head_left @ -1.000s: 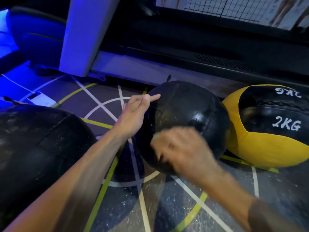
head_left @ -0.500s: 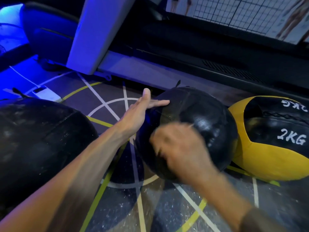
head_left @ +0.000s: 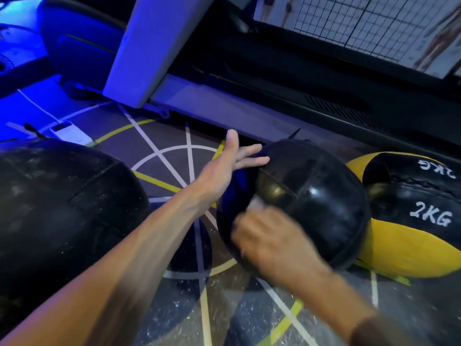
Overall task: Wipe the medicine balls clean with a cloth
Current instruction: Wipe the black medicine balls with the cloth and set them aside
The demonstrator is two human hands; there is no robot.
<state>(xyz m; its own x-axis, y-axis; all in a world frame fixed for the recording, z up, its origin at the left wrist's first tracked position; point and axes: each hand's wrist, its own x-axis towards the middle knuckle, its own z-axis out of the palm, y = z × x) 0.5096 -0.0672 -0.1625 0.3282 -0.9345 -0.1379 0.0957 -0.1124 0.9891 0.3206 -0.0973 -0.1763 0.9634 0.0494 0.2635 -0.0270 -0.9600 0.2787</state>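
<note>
A black medicine ball (head_left: 321, 196) sits on the floor in the middle. My left hand (head_left: 224, 171) rests on its upper left side with straight fingers, thumb raised. My right hand (head_left: 272, 240) is blurred against the ball's near face and presses a pale cloth (head_left: 257, 203) to it; only a small corner of the cloth shows above the knuckles. A larger dusty black ball (head_left: 62, 211) lies at the left. A yellow and black ball marked 2KG (head_left: 411, 213) lies at the right, touching the middle ball.
The floor (head_left: 224, 308) bears white and yellow lines. A treadmill frame (head_left: 154, 51) and its dark deck (head_left: 324, 96) run along behind the balls. A white device (head_left: 67, 131) lies on the floor at the left, in blue light.
My left hand has opened from a curled grip to flat fingers on the ball's top left. My right hand keeps rubbing the front of the ball. The camera moved closer.
</note>
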